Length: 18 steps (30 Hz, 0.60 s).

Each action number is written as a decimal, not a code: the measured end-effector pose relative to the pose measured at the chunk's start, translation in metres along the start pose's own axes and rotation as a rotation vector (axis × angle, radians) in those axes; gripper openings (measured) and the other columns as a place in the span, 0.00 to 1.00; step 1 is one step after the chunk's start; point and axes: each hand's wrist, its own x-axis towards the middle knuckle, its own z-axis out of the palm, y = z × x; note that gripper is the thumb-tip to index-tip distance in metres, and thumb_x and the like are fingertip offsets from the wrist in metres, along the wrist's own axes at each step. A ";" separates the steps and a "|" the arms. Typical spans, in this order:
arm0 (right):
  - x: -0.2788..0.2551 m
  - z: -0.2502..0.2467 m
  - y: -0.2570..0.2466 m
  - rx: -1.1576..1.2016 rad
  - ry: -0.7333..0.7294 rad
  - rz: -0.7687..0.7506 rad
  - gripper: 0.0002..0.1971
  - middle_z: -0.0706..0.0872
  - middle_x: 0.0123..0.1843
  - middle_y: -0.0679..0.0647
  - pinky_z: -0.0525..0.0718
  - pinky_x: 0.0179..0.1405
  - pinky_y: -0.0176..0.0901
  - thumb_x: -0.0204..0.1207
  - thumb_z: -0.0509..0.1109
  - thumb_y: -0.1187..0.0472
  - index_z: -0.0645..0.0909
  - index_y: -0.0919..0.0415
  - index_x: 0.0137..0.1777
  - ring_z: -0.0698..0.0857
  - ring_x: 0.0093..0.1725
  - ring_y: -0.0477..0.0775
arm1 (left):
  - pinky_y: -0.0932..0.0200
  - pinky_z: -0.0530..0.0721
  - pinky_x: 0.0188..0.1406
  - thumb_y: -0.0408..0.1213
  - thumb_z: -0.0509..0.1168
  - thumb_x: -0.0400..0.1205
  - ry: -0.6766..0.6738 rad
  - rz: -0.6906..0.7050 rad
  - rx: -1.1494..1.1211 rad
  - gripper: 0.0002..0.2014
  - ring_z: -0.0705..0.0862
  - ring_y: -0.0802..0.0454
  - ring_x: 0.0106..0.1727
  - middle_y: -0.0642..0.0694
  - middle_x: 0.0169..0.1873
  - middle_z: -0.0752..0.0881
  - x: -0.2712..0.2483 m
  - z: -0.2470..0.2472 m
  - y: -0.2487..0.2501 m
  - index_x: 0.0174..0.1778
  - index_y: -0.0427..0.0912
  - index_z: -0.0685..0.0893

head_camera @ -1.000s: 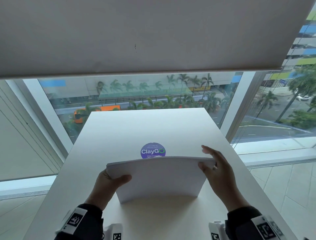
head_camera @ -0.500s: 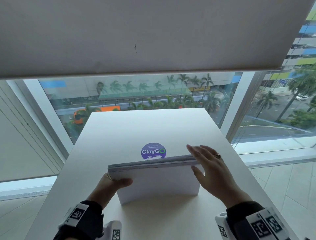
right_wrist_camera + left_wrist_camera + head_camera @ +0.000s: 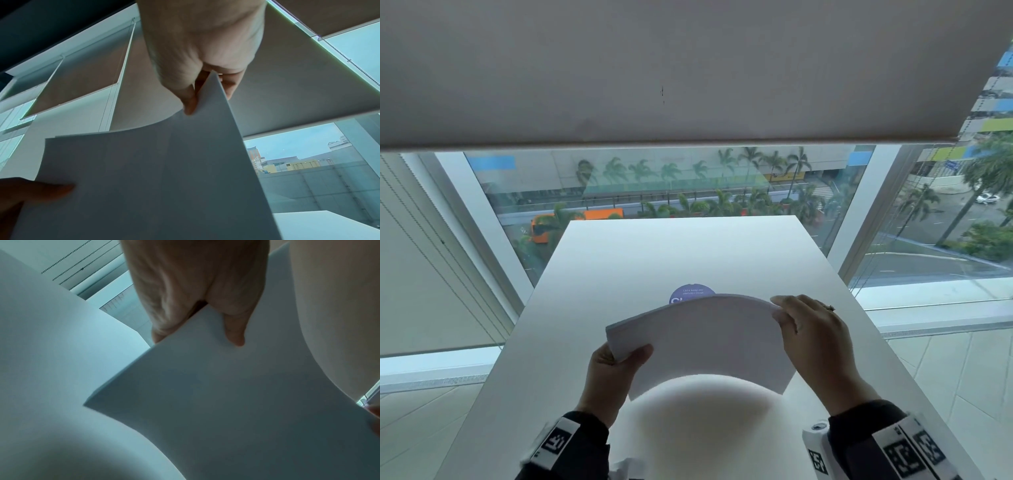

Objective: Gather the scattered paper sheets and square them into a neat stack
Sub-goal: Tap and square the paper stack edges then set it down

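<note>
Both hands, left hand (image 3: 613, 373) and right hand (image 3: 815, 339), hold the bent paper stack (image 3: 705, 342) above the tabletop (image 3: 654, 253); next, I think, tap its edges even.

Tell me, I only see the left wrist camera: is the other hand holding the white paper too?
Observer: Yes, the right hand pinches the far right corner of the stack of white paper sheets, which bows upward.
Operator: What's behind the paper?
Observer: A round purple sticker on the white table, partly hidden by the stack.
Operator: Is that hand wearing anything?
Observer: A ring on one finger.
</note>
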 end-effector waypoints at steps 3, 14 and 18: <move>-0.005 0.003 -0.002 -0.011 -0.053 -0.012 0.14 0.90 0.33 0.52 0.84 0.29 0.40 0.68 0.64 0.60 0.89 0.58 0.46 0.89 0.31 0.58 | 0.66 0.86 0.31 0.45 0.77 0.51 -0.044 -0.015 -0.007 0.19 0.87 0.57 0.30 0.49 0.29 0.91 0.000 -0.002 -0.002 0.35 0.40 0.89; -0.015 0.007 0.014 0.010 -0.050 -0.154 0.18 0.91 0.53 0.55 0.84 0.51 0.48 0.72 0.60 0.62 0.88 0.55 0.55 0.90 0.48 0.57 | 0.61 0.87 0.38 0.44 0.77 0.47 -0.130 -0.084 0.017 0.25 0.89 0.55 0.35 0.47 0.33 0.93 0.006 -0.007 -0.004 0.40 0.38 0.89; -0.015 0.005 0.013 0.002 -0.088 -0.156 0.18 0.91 0.55 0.53 0.80 0.56 0.52 0.73 0.60 0.61 0.88 0.53 0.56 0.90 0.52 0.55 | 0.62 0.88 0.38 0.37 0.78 0.49 -0.140 -0.078 0.030 0.19 0.89 0.55 0.35 0.47 0.33 0.92 0.006 -0.006 -0.002 0.37 0.40 0.90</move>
